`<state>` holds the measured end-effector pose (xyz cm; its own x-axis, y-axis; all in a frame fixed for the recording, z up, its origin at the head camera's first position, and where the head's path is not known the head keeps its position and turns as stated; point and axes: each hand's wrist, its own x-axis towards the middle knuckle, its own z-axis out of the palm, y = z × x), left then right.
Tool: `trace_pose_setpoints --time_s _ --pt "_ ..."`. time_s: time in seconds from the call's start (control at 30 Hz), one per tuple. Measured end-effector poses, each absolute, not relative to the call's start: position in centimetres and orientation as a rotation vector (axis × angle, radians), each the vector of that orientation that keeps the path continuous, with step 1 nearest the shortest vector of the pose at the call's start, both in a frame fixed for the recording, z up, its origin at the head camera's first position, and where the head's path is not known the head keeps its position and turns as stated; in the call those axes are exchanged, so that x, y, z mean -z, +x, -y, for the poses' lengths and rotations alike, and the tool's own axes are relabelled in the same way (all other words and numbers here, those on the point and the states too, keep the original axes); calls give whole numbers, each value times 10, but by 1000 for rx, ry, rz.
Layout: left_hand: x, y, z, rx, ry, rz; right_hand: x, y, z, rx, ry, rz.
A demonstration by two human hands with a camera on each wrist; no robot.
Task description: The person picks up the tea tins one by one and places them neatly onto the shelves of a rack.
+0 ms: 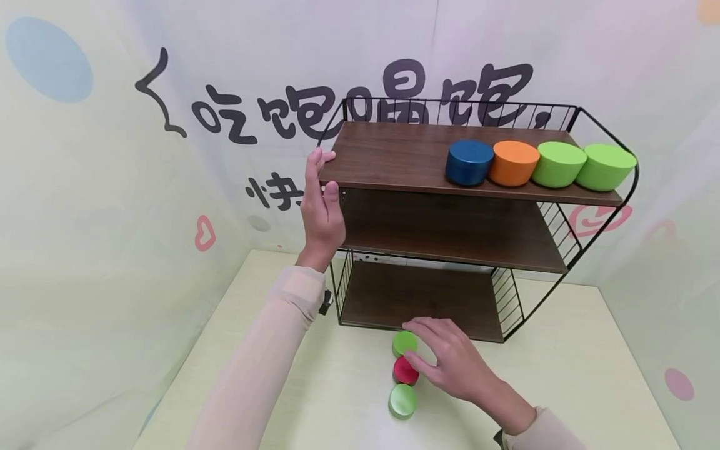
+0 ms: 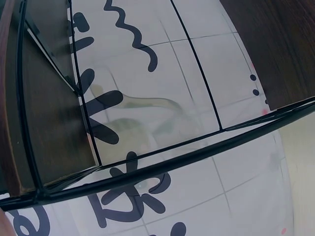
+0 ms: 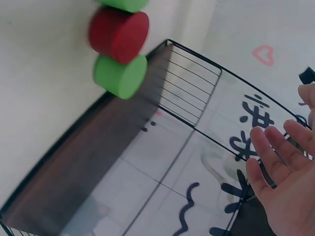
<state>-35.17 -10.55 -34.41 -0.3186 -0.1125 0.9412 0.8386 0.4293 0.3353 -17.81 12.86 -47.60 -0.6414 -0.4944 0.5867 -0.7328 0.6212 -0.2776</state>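
My left hand holds the upper left corner of a three-tier shelf rack, brown boards in a black wire frame. The thumb lies at the top board's front edge, and a fingertip reaches over its side. On the table, a green cylinder, a red cylinder and a pale-lit green cylinder form a line in front of the bottom board. Over the first two hovers my right hand, its fingers spread and relaxed. In the right wrist view its palm faces the camera, holding nothing.
On the top board's right half stand a blue cylinder, an orange cylinder and two green cylinders side by side. Black wire rails border the rack. Behind is a pale curtain with black lettering. The pale table lies below.
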Motion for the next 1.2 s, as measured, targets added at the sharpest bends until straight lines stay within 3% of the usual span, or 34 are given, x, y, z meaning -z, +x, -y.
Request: trace_pose_setpoints --time_s 1.2 --pt "344 -352 105 1106 -648 1608 561 -146 -119 -503 1026 2586"
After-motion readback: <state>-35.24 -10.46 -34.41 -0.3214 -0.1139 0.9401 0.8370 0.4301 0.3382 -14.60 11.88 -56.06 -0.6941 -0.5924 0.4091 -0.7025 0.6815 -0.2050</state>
